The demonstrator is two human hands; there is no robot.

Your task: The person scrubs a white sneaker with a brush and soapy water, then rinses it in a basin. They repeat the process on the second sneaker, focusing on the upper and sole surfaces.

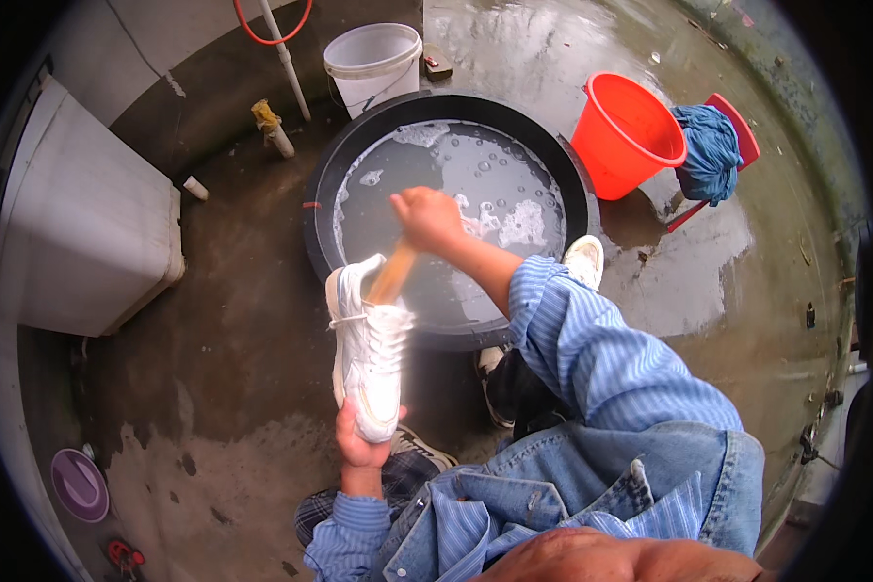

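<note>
My left hand (362, 440) holds a white lace-up shoe (375, 349) by its toe, with the heel pointing away from me. My right hand (428, 217) grips a wooden handle (394, 273), probably a brush's, that slants down into the shoe's opening. Its far end is hidden inside the shoe. Behind the shoe stands a wide black tub (322, 171) of greyish water (407, 189), with patches of suds (524, 224) afloat. A second white shoe (585, 260) is at the tub's right side, partly hidden by my sleeve.
A white bucket (375, 80) stands behind the tub. To the right are a red bucket (611, 149) and a blue cloth (709, 153) over a red stool or chair (742, 134). A white cabinet-like box (94, 218) and pipe stubs (196, 188) are left; a purple basin (80, 485) lies lower left. The concrete floor is wet.
</note>
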